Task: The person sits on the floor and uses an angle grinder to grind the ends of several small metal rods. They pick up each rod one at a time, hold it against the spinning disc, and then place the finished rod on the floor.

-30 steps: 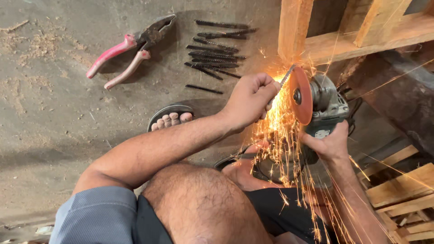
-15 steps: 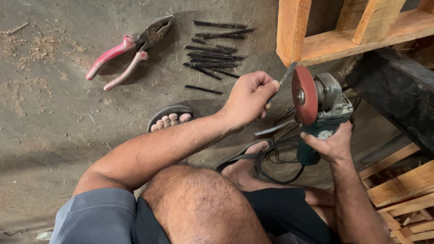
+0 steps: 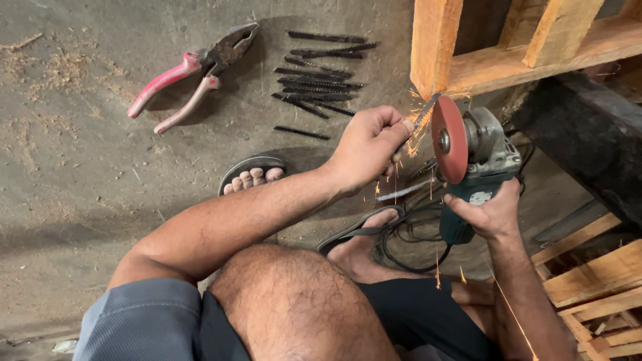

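The left arm reaches forward over the bent left knee, forearm bare, wrist straight. The left hand (image 3: 369,146) is curled into a loose fist, thumb and fingertips pinched together at its far end. The right hand (image 3: 487,212) is lower, palm up, fingers wrapped in a closed grip, forearm running back toward the body.

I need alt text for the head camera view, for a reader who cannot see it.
A seated person's left hand presses a thin metal blade against the red disc of an angle grinder held in the right hand, throwing a few sparks. Pink-handled pliers and a row of dark blades lie on the dusty floor.
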